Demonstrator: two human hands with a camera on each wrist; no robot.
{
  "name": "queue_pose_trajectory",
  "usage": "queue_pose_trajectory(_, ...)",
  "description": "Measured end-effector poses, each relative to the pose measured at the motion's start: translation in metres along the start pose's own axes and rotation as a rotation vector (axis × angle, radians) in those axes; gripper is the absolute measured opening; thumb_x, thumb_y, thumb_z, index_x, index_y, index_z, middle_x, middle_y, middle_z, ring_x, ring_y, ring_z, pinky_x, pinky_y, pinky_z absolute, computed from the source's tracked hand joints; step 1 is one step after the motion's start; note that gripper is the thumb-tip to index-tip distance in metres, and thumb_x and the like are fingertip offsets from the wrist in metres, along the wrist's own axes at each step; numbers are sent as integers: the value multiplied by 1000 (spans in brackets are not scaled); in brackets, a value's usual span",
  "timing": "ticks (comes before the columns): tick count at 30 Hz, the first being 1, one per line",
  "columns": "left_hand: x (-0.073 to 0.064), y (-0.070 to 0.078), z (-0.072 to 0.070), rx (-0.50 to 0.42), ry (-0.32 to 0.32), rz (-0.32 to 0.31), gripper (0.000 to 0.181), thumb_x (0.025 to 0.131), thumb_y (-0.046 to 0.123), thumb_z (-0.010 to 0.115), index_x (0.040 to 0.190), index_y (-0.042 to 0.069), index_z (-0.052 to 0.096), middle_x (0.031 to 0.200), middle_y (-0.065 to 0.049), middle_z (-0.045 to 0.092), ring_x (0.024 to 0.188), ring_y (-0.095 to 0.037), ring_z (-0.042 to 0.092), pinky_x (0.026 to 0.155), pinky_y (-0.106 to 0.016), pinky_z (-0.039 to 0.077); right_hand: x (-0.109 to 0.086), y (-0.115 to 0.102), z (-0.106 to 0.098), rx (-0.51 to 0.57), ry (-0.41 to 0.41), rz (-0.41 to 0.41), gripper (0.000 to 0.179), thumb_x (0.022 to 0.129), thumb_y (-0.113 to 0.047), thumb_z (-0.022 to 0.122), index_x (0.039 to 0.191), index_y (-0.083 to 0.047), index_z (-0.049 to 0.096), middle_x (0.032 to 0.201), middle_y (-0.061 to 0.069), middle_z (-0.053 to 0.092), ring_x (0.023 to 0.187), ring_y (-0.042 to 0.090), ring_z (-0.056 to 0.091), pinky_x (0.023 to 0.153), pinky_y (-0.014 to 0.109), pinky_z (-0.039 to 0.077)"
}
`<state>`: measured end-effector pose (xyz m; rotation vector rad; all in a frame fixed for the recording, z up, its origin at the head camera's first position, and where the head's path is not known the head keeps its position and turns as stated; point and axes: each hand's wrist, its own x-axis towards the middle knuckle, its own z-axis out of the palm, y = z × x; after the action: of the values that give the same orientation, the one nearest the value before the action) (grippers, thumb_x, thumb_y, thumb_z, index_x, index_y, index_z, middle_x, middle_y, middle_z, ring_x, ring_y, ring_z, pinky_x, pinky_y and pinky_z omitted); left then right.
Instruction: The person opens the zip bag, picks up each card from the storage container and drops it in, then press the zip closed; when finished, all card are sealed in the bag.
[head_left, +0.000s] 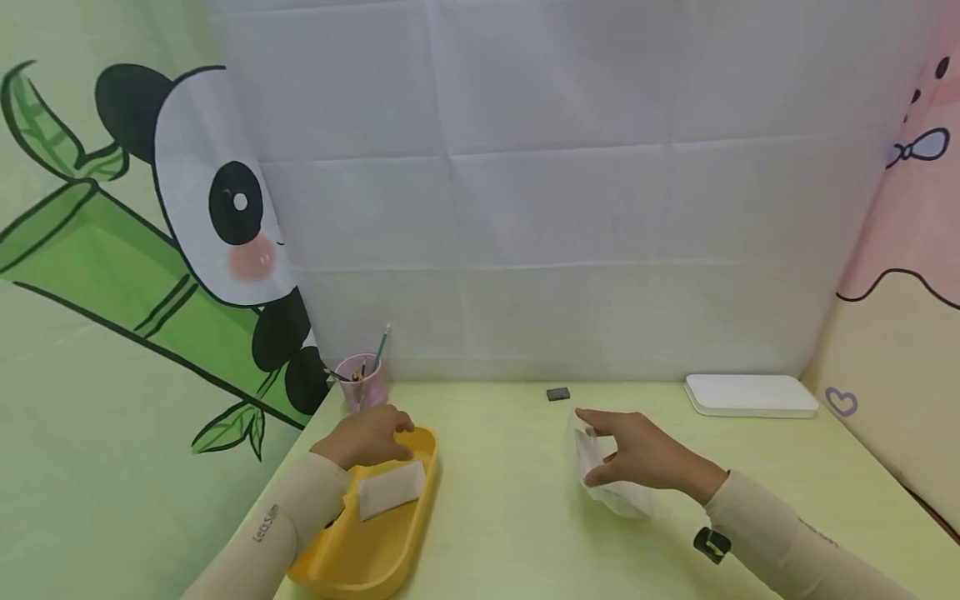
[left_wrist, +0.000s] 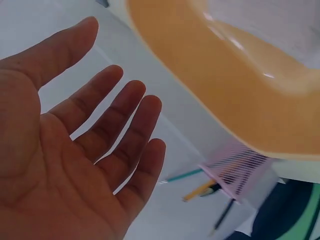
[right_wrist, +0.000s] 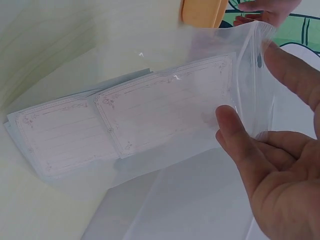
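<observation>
My right hand holds a clear zip bag near its zip edge, the thumb and fingers spread around the mouth. Inside the bag, cards with ornate printed borders and ruled lines lie overlapping. My left hand is over the far end of a yellow tray, palm and loosely spread fingers bare in the left wrist view. In the tray near that hand lies a white rectangular stack, apparently cards.
A pink mesh pen cup with several pencils stands behind the tray. A small dark grey block sits at the table's back edge. At the back right lies a white flat case. A white cloth hangs behind the table.
</observation>
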<state>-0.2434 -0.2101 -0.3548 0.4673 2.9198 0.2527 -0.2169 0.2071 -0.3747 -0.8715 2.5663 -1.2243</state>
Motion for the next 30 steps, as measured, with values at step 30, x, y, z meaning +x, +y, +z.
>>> queue_pose_trajectory(30, 0, -40, 65, 10, -174, -173, 65, 64, 18, 95, 121, 12, 65, 104, -6, 56, 87, -24, 52, 91, -50, 48, -1, 2, 2, -6, 8, -16, 93, 77, -23, 88, 152, 1, 38, 139, 29, 53, 88, 22, 72, 74, 30, 56)
